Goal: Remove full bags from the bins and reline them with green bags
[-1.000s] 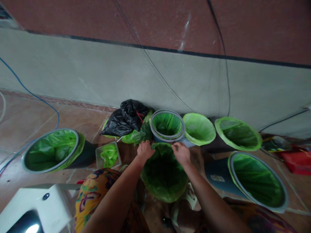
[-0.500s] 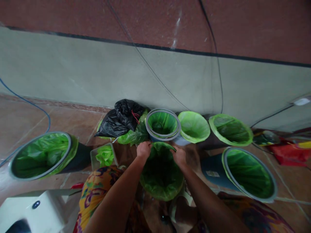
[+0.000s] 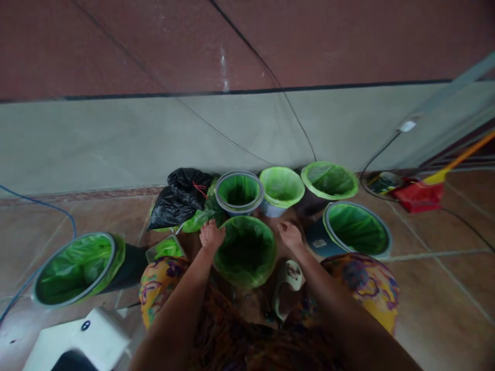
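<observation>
Hands are at a bin [image 3: 245, 278], its green liner [image 3: 266, 243] turned out over the rim. Looks like the step is seating that liner edge, from how the fold sits round the top. Left hand [image 3: 212, 236]: fingers loosely open, just beside the left rim; can't tell if they touch. Right hand [image 3: 291, 235]: fingers partly curled, clear of the rim, grip can't be told. Bin is between the two sets of fingers and a bit nearer the body, upright as far as I can see. Ringed bin [image 3: 238, 208] just beyond the fingers, black bag [image 3: 174, 203] beyond the left ones. My read: any further tug calls for the right fingers coming inward and a light pinch, since thin plastic could tear.
</observation>
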A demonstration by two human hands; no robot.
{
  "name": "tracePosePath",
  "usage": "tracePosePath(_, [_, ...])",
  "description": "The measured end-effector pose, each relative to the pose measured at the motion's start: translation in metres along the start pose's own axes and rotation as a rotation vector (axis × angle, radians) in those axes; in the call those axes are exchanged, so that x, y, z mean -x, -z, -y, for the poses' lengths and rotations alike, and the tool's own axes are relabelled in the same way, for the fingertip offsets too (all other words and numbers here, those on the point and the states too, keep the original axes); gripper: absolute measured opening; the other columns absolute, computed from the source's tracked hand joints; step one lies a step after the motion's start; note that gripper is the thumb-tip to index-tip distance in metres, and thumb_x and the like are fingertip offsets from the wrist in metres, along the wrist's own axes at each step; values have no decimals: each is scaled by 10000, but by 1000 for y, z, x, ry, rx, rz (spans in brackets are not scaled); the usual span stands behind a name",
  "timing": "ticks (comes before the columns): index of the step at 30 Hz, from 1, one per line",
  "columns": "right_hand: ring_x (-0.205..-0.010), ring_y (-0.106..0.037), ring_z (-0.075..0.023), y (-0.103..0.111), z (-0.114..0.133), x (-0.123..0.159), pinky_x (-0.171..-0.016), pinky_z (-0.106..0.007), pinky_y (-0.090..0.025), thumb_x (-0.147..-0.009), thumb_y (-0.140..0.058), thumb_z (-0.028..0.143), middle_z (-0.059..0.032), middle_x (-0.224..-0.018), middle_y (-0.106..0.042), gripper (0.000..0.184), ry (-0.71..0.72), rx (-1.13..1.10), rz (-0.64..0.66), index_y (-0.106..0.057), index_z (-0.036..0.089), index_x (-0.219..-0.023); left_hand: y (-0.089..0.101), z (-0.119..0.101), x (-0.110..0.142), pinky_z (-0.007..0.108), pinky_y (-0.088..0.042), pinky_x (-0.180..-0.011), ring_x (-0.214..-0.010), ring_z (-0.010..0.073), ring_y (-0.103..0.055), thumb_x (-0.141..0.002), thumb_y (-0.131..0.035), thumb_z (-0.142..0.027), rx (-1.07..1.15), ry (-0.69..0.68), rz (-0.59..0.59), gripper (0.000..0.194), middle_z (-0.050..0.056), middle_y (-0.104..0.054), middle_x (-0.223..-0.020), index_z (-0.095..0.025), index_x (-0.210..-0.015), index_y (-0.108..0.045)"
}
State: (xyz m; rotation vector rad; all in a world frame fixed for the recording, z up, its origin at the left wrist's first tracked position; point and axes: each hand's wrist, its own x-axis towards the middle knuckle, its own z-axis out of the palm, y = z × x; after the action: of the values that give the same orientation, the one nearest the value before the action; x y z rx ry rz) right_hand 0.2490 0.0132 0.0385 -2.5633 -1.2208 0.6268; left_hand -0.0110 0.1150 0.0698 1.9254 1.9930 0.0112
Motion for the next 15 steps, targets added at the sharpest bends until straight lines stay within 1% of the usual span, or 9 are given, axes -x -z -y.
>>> tracePosePath(2, [-1000,-683,-203,-2,-15,22,-830,-244,-484,-925,-481,296,-111,-1054,-740,332,-10,6,26,-705,164,-1133,4,7,26,379,-463,-979,-1184,297,-585,-871,-581,-339,32,41,-34,449,183,-636,-1234,-119,-1262,-579])
tracePosePath(4, [-978,-690,-194,-8,-23,43,-801,-223,-481,-905,-498,244,-110,-1033,-747,301,4,13,87,-733,157,-1072,-1,14,59,377,-452,-998,-1174,287,-588,-883,-554,-287,69,29,-62,412,191,-648,-1204,-78,-1235,-594])
tracePosePath(5, [-979,-690,-191,-11,-24,53,-798,-216,-479,-898,-497,215,-109,-1034,-748,295,20,15,121,-741,153,-1052,-7,17,76,369,-450,-1002,-1166,276,-591,-879,-555,-262,91,0,-72,414,188,-648,-1205,-66,-1242,-589])
tracePosePath(7, [-1003,-684,-189,-14,-21,68,-813,-214,-474,-890,-489,175,-103,-1050,-747,297,65,28,177,-749,151,-1032,-21,20,109,343,-434,-1020,-1172,255,-582,-870,-555,-207,116,-115,-25,386,174,-647,-1209,-65,-1226,-601])
tracePosePath(9, [-1031,-674,-195,-14,-14,78,-840,-229,-471,-889,-488,170,-90,-1076,-743,300,134,43,204,-751,164,-1033,-34,18,137,308,-431,-1015,-1149,222,-590,-865,-546,-164,148,-244,53,330,136,-660,-1190,-98,-1175,-634])
tracePosePath(12, [-1030,-667,-193,-16,-6,93,-865,-249,-468,-886,-507,184,-60,-1095,-739,290,242,39,207,-748,203,-1046,-47,13,162,288,-450,-967,-1063,194,-619,-861,-528,-133,153,-349,107,281,94,-681,-1124,-148,-1103,-670])
tracePosePath(15, [-1018,-662,-182,-26,-4,113,-895,-255,-460,-872,-516,162,-50,-1095,-736,293,374,16,234,-740,209,-1055,-52,13,171,279,-465,-918,-986,176,-638,-882,-481,-126,126,-390,116,273,79,-688,-1069,-168,-1055,-688])
